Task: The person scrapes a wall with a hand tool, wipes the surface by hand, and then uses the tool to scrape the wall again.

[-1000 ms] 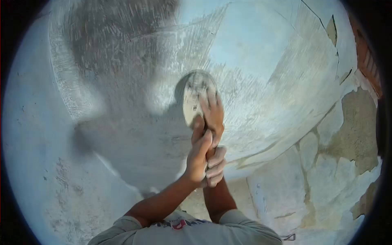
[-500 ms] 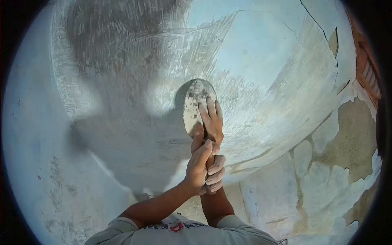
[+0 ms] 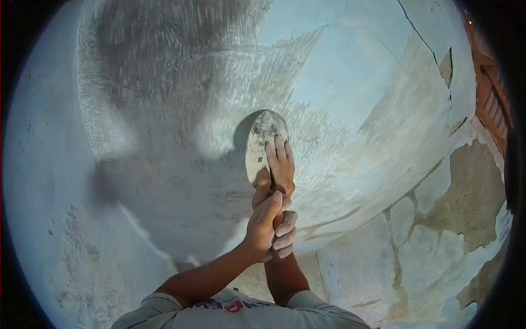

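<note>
My right hand (image 3: 281, 164) presses a flat oval scraper (image 3: 256, 151), pale and smeared with dark stains, against the wall (image 3: 339, 159). Its fingers lie along the scraper's face and its thumb is at the lower left edge; whether a handle sits under the palm is hidden. My left hand (image 3: 264, 227) is wrapped around my right wrist (image 3: 278, 220), thumb on top and whitened fingers showing on the far side. Around the scraper the pale blue surface is scratched to a grey-white, streaky texture.
A long dark crack (image 3: 419, 33) runs down the upper right. Bare brown patches (image 3: 474, 192) show where the coating is gone at the right. Reddish-brown wood (image 3: 490, 88) borders the far right edge. My shadow (image 3: 175, 203) falls on the wall at left.
The view has shifted a little, so the wall's marks sit slightly lower. The scraper and both hands keep nearly the same place and the same hold.
</note>
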`<state>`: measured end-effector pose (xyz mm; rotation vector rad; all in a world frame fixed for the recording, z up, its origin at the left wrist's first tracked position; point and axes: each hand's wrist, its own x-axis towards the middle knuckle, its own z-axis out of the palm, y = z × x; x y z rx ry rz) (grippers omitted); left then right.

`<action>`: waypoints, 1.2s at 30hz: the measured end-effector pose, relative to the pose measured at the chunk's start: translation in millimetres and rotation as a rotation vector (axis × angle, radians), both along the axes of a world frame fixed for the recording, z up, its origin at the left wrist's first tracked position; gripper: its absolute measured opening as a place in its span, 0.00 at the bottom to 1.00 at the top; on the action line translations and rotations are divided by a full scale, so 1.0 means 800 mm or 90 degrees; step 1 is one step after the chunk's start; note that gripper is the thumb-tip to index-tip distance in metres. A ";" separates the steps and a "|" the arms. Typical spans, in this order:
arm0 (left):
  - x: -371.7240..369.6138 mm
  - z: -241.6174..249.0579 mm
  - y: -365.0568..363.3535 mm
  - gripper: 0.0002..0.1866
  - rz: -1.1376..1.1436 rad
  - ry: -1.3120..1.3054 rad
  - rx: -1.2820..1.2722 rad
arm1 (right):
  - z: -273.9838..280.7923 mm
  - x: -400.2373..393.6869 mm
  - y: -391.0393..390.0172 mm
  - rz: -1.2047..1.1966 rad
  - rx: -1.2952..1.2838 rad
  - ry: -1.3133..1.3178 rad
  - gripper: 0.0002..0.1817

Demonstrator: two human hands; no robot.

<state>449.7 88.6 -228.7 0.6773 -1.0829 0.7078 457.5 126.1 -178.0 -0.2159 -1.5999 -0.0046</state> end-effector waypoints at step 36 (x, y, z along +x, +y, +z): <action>-0.016 -0.002 0.008 0.39 0.080 0.093 0.002 | -0.008 0.024 -0.039 -0.009 -0.077 -0.029 0.19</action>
